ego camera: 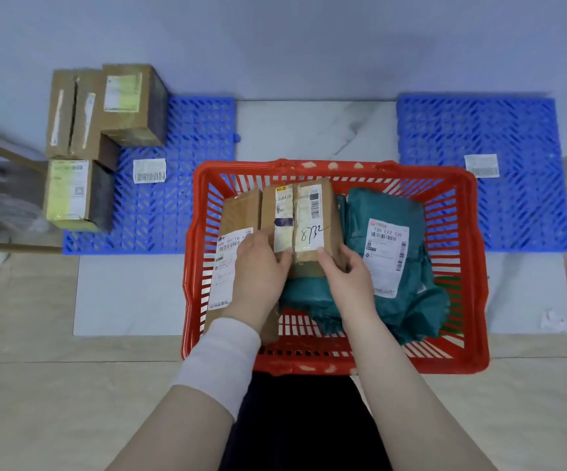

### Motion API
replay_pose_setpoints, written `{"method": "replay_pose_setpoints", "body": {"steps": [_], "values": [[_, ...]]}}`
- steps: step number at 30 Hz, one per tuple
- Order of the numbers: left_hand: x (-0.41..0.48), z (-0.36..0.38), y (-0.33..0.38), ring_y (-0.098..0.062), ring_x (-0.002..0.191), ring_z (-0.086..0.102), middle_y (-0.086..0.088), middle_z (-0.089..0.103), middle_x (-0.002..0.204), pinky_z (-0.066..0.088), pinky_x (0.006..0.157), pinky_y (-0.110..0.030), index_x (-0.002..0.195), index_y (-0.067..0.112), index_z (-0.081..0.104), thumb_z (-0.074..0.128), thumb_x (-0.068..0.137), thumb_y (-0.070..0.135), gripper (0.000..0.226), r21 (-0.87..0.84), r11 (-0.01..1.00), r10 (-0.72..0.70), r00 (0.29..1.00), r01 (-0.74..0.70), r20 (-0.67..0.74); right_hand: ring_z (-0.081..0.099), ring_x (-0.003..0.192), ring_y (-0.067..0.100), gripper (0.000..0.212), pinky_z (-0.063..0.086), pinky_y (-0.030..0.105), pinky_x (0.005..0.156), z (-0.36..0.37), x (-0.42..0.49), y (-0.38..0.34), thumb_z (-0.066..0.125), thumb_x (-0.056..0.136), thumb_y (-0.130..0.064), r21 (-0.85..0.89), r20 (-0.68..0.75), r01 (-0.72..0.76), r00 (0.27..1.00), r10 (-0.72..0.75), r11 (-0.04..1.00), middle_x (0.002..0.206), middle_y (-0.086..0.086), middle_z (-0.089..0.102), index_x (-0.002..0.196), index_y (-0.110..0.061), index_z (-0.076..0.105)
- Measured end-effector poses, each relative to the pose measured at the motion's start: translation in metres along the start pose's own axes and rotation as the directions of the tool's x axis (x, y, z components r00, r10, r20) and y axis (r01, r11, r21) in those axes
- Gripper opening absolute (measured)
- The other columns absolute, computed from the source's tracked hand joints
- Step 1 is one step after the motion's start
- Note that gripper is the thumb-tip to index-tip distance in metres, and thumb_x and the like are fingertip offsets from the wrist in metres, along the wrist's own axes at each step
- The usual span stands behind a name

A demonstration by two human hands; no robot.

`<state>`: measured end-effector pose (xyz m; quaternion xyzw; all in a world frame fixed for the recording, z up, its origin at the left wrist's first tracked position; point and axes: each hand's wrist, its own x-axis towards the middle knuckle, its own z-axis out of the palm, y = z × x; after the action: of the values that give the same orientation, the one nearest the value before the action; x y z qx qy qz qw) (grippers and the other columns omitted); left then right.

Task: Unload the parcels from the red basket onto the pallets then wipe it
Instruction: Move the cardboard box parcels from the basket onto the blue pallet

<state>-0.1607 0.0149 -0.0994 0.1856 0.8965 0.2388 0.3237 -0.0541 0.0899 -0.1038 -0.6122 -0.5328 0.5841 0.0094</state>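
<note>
The red basket [472,253] stands on the floor in front of me. Inside it, a brown cardboard box marked "8732" [304,212] sits in the middle. My left hand [261,270] and my right hand [346,277] grip its near end from either side. A flatter brown parcel [237,212] with a white label lies at the basket's left. Teal plastic mailer bags [407,273] fill the right side and lie under the box. Three cardboard boxes [129,103] rest on the left blue pallet [180,212].
A second blue pallet [520,137] at the right carries only a white barcode label [481,165]. A similar label [149,170] lies on the left pallet. A wooden frame [0,198] stands at the far left. A wall runs behind the pallets.
</note>
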Motion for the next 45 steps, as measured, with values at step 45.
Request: {"method": "replay_pose_setpoints", "body": {"steps": [45], "values": [[0.036,-0.213,-0.198,-0.028,0.118,0.054,-0.016,0.055,0.123,0.045,0.1,-0.042,0.124,0.005,0.052,0.049,0.091,0.039,0.047,-0.911,-0.104,-0.293,0.863,0.399,0.412,0.062,0.105,0.017,0.038,0.046,0.042,0.099,0.295,-0.067,-0.092,0.068,0.08,-0.029,0.309,0.081,0.058,0.993,-0.087,0.949,0.119,0.006,0.062,0.114,-0.031,0.05]]}}
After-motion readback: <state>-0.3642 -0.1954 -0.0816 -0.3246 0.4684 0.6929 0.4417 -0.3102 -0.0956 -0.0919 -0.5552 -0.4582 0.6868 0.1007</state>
